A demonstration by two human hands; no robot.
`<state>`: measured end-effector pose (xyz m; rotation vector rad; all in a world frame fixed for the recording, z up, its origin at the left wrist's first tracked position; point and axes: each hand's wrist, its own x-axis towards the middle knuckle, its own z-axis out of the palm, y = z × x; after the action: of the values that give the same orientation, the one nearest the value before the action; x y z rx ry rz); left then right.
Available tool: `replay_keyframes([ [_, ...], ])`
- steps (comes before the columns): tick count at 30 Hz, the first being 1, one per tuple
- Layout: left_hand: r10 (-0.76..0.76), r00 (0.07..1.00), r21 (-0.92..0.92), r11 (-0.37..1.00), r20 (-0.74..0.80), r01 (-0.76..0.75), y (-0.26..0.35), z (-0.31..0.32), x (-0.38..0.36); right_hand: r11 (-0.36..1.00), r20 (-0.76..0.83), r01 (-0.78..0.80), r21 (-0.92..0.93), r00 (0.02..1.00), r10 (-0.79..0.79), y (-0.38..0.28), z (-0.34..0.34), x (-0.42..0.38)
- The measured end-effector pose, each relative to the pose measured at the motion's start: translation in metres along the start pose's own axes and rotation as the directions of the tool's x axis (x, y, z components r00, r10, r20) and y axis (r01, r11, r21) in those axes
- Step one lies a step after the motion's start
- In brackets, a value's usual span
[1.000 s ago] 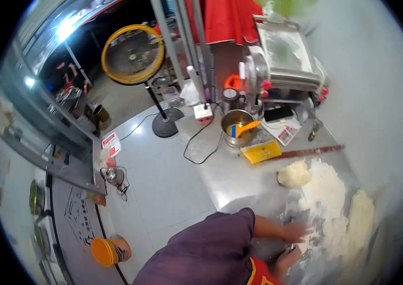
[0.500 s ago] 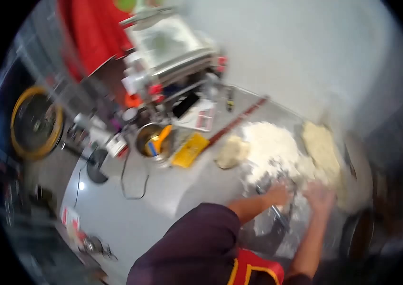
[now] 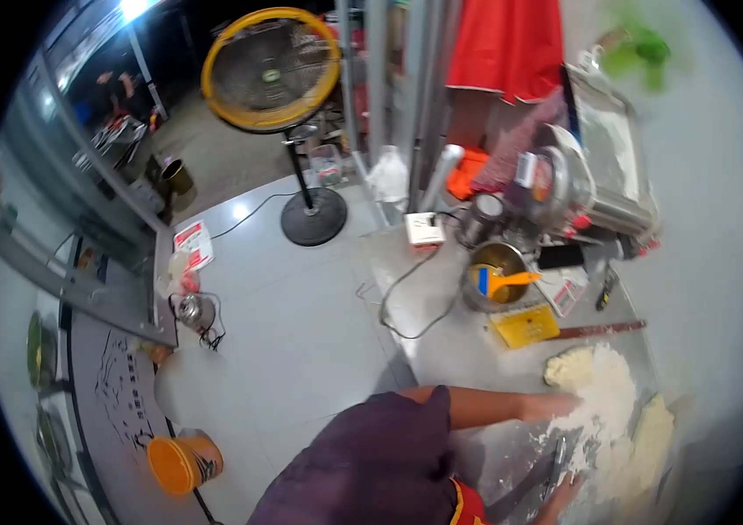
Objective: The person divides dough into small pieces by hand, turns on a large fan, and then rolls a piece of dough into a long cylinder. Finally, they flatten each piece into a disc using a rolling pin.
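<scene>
My left hand [image 3: 551, 406] reaches out over the worktop to the edge of a spread of white flour [image 3: 606, 389], its fingers stretched out and blurred. Lower down, my right hand [image 3: 567, 492] is partly seen with fingers apart, close to the floury dough. Between the two hands lies a silver bar-like metal tool [image 3: 557, 459] on the dusted surface. A small lump of pale dough [image 3: 568, 367] sits at the flour's near left edge. Along its far side lies a long flattened piece of dough [image 3: 654, 437].
A yellow scraper [image 3: 525, 326] and a reddish-brown stick [image 3: 603, 330] lie beyond the flour. Behind them stand a metal pot [image 3: 496, 262] with an orange-handled brush [image 3: 507, 280], a phone [image 3: 560, 256] and a small box [image 3: 425, 229]. A fan [image 3: 272, 74] and orange bucket [image 3: 183, 464] stand on the floor.
The view has swung left, so the worktop now sits further right and the fan and floor show fully. My left hand has drawn away from the metal tool; the hands are further apart.
</scene>
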<state>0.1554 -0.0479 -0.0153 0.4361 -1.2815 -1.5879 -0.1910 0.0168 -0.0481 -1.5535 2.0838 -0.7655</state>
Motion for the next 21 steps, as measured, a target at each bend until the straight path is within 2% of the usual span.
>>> replay_keyframes([
  [1, -0.170, 0.973, -0.115, 0.982, -0.157, 0.153, 0.008, -0.025, -0.033, 0.997, -0.008, 0.064, 0.044, 0.998, -0.063, 0.001, 0.011, 0.006],
  [2, -0.088, 0.971, -0.083, 0.994, -0.223, 0.071, -0.025, -0.065, -0.070, 0.988, 0.036, 0.087, 0.129, 0.995, -0.093, -0.016, 0.021, -0.003],
  [3, -0.006, 0.958, -0.041, 0.999, -0.286, -0.006, -0.052, -0.103, -0.107, 0.972, 0.081, 0.100, 0.213, 0.990, -0.119, -0.074, 0.024, -0.032],
  [4, -0.292, 0.839, -0.251, 0.949, -0.459, 0.193, -0.012, -0.117, -0.165, 0.950, 0.124, 0.104, 0.293, 0.981, -0.146, -0.118, 0.031, -0.052],
  [5, -0.315, 0.731, -0.185, 0.949, -0.605, 0.256, 0.003, -0.121, -0.231, 0.911, 0.160, 0.212, 0.355, 0.946, -0.283, -0.137, 0.044, -0.060],
  [7, -0.330, 0.440, -0.132, 0.897, -0.835, 0.423, 0.034, -0.128, -0.364, 0.906, 0.216, 0.234, 0.354, 0.922, -0.322, -0.161, 0.076, -0.081],
  [8, -0.347, 0.214, -0.217, 0.858, -0.913, 0.465, 0.082, -0.093, -0.403, 0.899, 0.237, 0.249, 0.359, 0.908, -0.346, -0.174, 0.095, -0.092],
  [9, -0.344, -0.025, -0.316, 0.827, -0.939, 0.464, 0.130, -0.059, -0.443, 0.866, 0.182, 0.268, 0.422, 0.911, -0.370, -0.183, 0.118, -0.115],
  [10, -0.298, -0.165, -0.338, 0.870, -0.940, 0.359, 0.107, -0.056, -0.500, 0.881, 0.276, 0.223, 0.417, 0.893, -0.356, -0.204, 0.123, -0.143],
  [11, -0.304, -0.257, -0.376, 0.875, -0.917, 0.306, 0.087, -0.051, -0.557, 0.897, 0.367, 0.181, 0.404, 0.865, -0.341, -0.231, 0.124, -0.173],
  [12, -0.275, -0.149, -0.309, 0.754, -0.950, 0.580, 0.065, -0.044, -0.621, 0.912, 0.456, 0.148, 0.382, 0.828, -0.326, -0.251, 0.127, -0.198],
  [14, -0.234, -0.193, -0.282, 0.451, -0.953, 0.847, 0.025, -0.036, -0.724, 0.839, 0.466, 0.171, 0.517, 0.766, -0.443, -0.269, 0.149, -0.237],
  [15, -0.345, -0.384, -0.511, 0.470, -0.857, 0.720, 0.039, -0.018, -0.745, 0.796, 0.468, 0.167, 0.582, 0.731, -0.496, -0.276, 0.163, -0.253],
  [18, -0.201, -0.669, -0.666, 0.486, -0.716, 0.566, 0.034, 0.012, -0.806, 0.839, 0.596, 0.217, 0.498, 0.618, -0.513, -0.291, 0.199, -0.278],
  [20, -0.232, -0.505, -0.551, 0.462, -0.831, 0.695, 0.012, 0.015, -0.865, 0.829, 0.629, 0.250, 0.501, 0.553, -0.547, -0.309, 0.227, -0.299],
  [21, -0.265, -0.470, -0.537, 0.491, -0.842, 0.686, 0.009, 0.008, -0.885, 0.833, 0.641, 0.288, 0.472, 0.536, -0.548, -0.327, 0.242, -0.315],
])
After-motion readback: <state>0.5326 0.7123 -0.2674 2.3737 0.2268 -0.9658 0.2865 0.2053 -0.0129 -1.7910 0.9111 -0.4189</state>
